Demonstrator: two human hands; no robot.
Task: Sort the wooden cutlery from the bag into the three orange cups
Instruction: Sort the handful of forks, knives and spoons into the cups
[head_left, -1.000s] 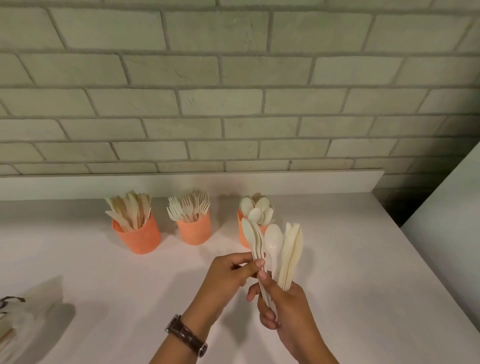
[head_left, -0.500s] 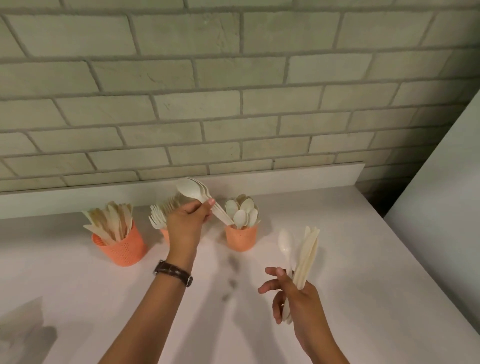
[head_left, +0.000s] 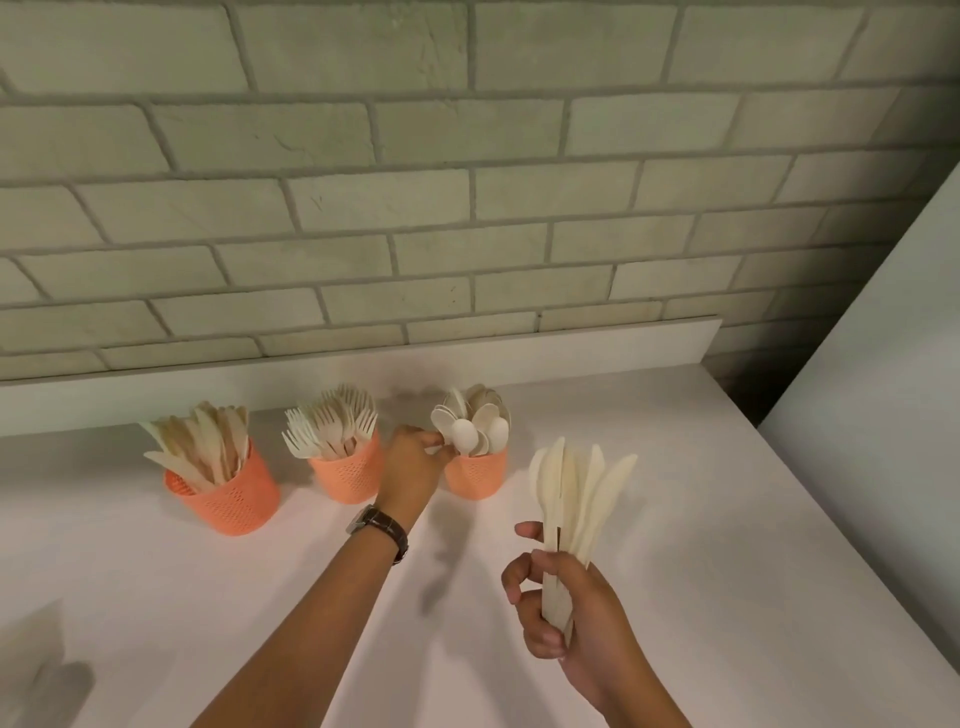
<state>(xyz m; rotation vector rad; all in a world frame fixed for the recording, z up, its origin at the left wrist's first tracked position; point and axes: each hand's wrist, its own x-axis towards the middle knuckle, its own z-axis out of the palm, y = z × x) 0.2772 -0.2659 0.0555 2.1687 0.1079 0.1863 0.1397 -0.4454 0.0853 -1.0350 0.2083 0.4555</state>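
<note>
Three orange cups stand in a row near the back of the white counter (head_left: 675, 519). The left cup (head_left: 223, 501) holds wooden knives, the middle cup (head_left: 345, 480) holds forks, and the right cup (head_left: 475, 478) holds spoons. My left hand (head_left: 410, 467) reaches between the middle and right cups and pinches a few spoons (head_left: 462, 431) by their necks; their handles sit down in the right cup. Nearer to me, my right hand (head_left: 571, 618) grips an upright, fanned bundle of wooden knives (head_left: 576, 488) above the counter.
A brick wall (head_left: 467, 208) with a low white ledge (head_left: 363, 374) runs behind the cups. A tall white panel (head_left: 883, 415) borders the counter on the right. A blurred pale shape with its shadow (head_left: 36, 670) lies at the lower left corner.
My left hand took several spoons out of the right hand's bundle, carried them up and left, then lowered them into the right cup. My right hand keeps only knives.
</note>
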